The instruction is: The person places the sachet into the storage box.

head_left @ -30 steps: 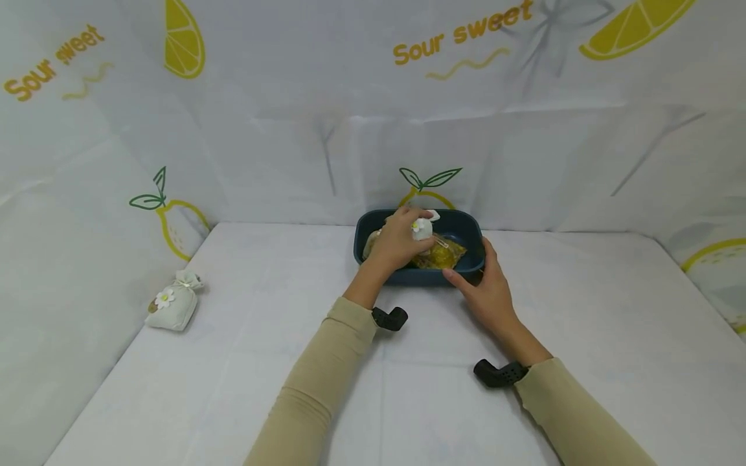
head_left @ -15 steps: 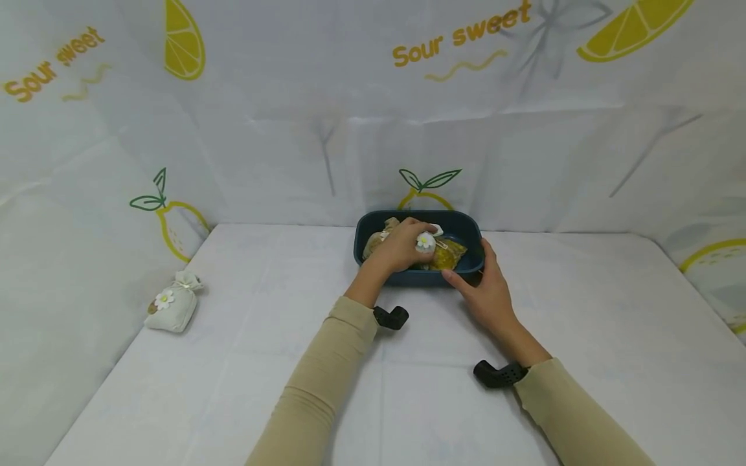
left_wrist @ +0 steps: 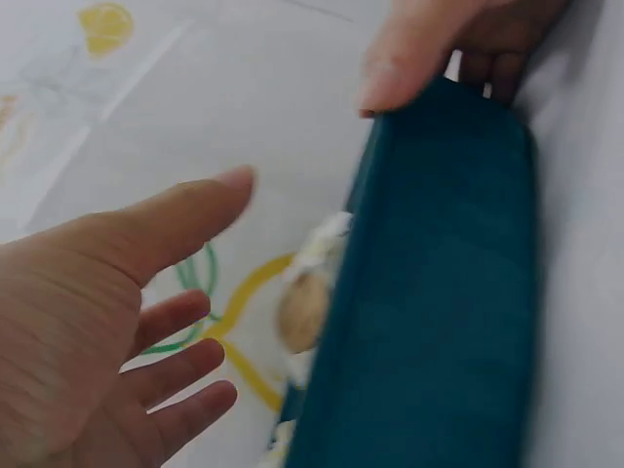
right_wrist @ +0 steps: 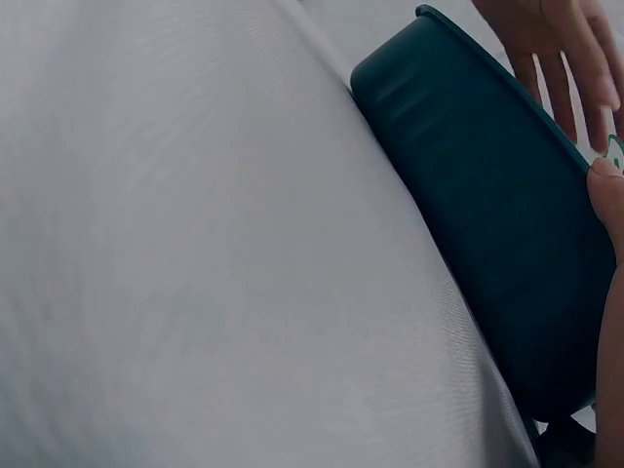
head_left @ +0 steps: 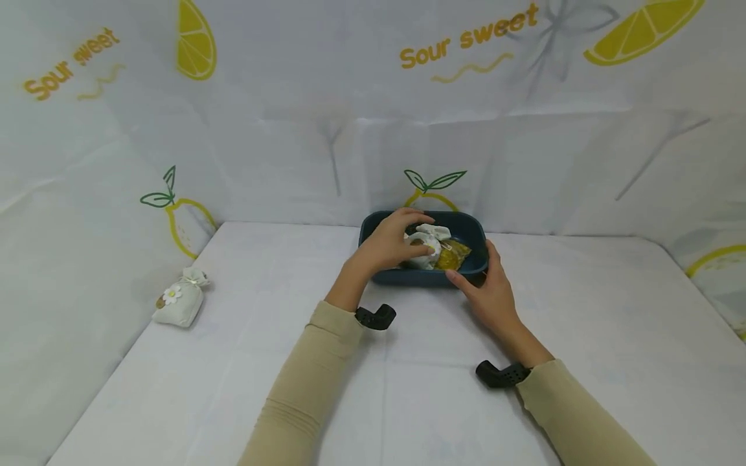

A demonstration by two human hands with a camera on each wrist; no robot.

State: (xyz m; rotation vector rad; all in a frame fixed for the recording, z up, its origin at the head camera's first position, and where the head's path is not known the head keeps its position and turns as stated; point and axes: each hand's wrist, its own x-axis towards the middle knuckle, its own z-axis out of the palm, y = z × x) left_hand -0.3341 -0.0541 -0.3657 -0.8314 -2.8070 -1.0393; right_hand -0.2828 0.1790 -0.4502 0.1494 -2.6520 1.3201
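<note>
A dark teal basin (head_left: pixel 428 278) stands against the back of the table. Inside it lie a white cloth sachet (head_left: pixel 428 259) with a daisy and a yellow sachet (head_left: pixel 453 255). My left hand (head_left: pixel 381 246) hovers over the basin's left part, thumb and fingers spread apart with nothing between them. In the left wrist view that hand (left_wrist: pixel 88 331) is beside the basin wall (left_wrist: pixel 439 283), apart from the sachet. With the thumb on the front rim and fingers around the right side, my right hand (head_left: pixel 489 294) grips the basin. The basin's left interior is hidden behind the left hand.
Another white sachet (head_left: pixel 179 303) with a daisy lies at the table's left edge. A white cloth covers the table (head_left: pixel 326 362). Right behind the basin rises a white backdrop (head_left: pixel 280 155) printed with lemons and lettering.
My left hand has lowered the white sachet into the basin, released it and drawn back a little to the left. The right hand keeps its hold on the basin.
</note>
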